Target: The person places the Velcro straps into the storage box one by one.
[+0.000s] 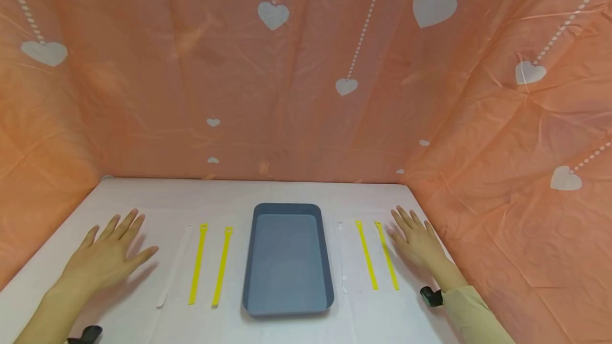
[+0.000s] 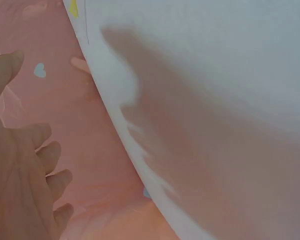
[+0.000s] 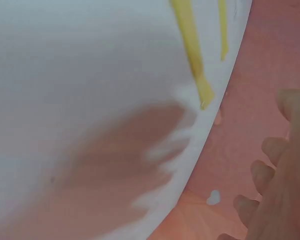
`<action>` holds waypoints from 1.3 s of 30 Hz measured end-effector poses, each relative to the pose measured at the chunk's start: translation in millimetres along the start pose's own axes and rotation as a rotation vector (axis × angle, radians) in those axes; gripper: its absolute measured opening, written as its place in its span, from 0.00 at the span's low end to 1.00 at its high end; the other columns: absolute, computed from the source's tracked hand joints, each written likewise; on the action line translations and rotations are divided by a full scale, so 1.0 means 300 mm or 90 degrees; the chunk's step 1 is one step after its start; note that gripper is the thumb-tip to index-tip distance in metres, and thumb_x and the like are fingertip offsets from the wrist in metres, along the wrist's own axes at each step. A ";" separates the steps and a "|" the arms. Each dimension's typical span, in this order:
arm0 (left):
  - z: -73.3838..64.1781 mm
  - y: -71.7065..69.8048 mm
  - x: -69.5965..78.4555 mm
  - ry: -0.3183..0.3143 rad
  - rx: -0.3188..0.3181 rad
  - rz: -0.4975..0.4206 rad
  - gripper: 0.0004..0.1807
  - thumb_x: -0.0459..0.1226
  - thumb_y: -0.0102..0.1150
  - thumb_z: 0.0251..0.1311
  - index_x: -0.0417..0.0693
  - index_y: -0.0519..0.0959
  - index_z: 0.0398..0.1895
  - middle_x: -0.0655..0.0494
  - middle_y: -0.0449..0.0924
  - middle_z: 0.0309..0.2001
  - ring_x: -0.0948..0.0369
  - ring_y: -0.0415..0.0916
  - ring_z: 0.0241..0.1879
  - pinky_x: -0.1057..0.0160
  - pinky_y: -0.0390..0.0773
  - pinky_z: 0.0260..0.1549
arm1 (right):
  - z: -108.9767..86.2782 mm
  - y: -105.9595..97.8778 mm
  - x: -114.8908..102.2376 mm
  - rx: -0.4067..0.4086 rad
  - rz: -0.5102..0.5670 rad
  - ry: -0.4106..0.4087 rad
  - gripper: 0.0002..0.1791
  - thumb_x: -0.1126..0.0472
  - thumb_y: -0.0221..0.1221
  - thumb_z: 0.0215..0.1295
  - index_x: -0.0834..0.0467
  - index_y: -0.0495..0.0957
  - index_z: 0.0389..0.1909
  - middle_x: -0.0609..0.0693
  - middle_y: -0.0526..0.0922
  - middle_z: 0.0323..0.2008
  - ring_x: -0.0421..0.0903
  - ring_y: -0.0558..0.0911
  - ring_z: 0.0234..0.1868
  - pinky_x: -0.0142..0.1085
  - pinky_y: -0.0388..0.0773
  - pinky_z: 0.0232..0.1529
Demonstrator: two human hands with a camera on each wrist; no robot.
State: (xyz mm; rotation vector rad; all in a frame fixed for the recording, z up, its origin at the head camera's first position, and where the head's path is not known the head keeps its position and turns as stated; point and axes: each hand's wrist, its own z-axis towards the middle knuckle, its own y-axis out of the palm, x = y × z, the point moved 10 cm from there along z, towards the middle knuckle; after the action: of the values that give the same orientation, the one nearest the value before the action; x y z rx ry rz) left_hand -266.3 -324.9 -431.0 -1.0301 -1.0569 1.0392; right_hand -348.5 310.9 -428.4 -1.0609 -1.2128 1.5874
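Observation:
My left hand (image 1: 102,261) hovers above the left of the white table with its fingers spread, its shadow falling on the cloth. Nearest to it lies a white strap (image 1: 174,267), then two yellow straps (image 1: 198,264) (image 1: 222,267), each with a slotted head at the far end. On the other side, my right hand (image 1: 418,246) is also spread and holds nothing, beside a yellow strap (image 1: 387,256). Another yellow strap (image 1: 366,255) and a white strap (image 1: 342,259) lie further in. Between the two groups sits a shallow grey-blue tray (image 1: 247,269) with nothing in it.
Orange plastic sheeting (image 1: 306,137) with white hearts hangs behind the table and along both sides. The white tabletop (image 1: 296,191) ends at this sheeting. A black wrist device (image 1: 431,296) shows at the right sleeve (image 1: 470,307), and another (image 1: 87,334) below the left wrist.

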 end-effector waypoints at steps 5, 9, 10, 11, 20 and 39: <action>0.012 -0.012 0.017 0.014 0.019 0.004 0.49 0.62 0.50 0.74 0.30 0.55 0.80 0.32 0.47 0.81 0.32 0.43 0.79 0.31 0.28 0.74 | 0.011 -0.015 -0.038 0.010 0.020 -0.009 0.36 0.45 0.49 0.81 0.60 0.59 0.81 0.60 0.55 0.81 0.68 0.53 0.80 0.71 0.47 0.74; 0.027 -0.020 0.035 0.029 0.036 0.006 0.48 0.61 0.52 0.73 0.31 0.57 0.79 0.33 0.50 0.81 0.33 0.46 0.79 0.35 0.25 0.76 | 0.021 -0.018 -0.072 0.012 0.039 -0.013 0.37 0.43 0.49 0.81 0.60 0.58 0.81 0.59 0.55 0.82 0.67 0.52 0.81 0.70 0.44 0.75; 0.032 -0.022 0.040 0.033 0.040 0.007 0.48 0.61 0.53 0.73 0.32 0.57 0.79 0.33 0.51 0.81 0.33 0.47 0.78 0.35 0.26 0.76 | 0.023 -0.017 -0.081 0.013 0.041 -0.014 0.37 0.43 0.49 0.81 0.60 0.58 0.81 0.58 0.54 0.82 0.66 0.51 0.81 0.70 0.43 0.75; 0.037 -0.024 0.045 0.038 0.045 0.008 0.48 0.60 0.53 0.73 0.32 0.58 0.79 0.33 0.52 0.80 0.33 0.49 0.78 0.34 0.29 0.76 | 0.025 -0.017 -0.090 0.015 0.044 -0.017 0.38 0.43 0.49 0.81 0.60 0.58 0.81 0.58 0.54 0.82 0.66 0.51 0.81 0.70 0.43 0.75; 0.086 -0.052 0.105 0.079 0.088 0.027 0.44 0.57 0.61 0.68 0.32 0.68 0.74 0.35 0.65 0.74 0.34 0.64 0.70 0.30 0.54 0.69 | 0.039 -0.011 -0.206 0.023 0.059 -0.059 0.39 0.45 0.53 0.80 0.62 0.57 0.81 0.57 0.53 0.82 0.64 0.51 0.81 0.69 0.45 0.76; 0.208 -0.039 0.203 0.171 0.099 -0.060 0.25 0.39 0.68 0.64 0.36 0.80 0.61 0.37 0.80 0.61 0.36 0.79 0.57 0.34 0.75 0.57 | 0.037 0.086 -0.471 -0.048 0.091 -0.170 0.44 0.41 0.53 0.78 0.62 0.52 0.82 0.55 0.48 0.84 0.64 0.49 0.82 0.69 0.45 0.76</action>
State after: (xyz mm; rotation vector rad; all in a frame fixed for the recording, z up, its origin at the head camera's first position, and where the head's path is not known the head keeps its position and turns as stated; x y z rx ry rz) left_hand -315.0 -259.4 -398.6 -0.9535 -0.7854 0.8652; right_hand -323.3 169.0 -434.0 -1.0257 -1.4099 1.8510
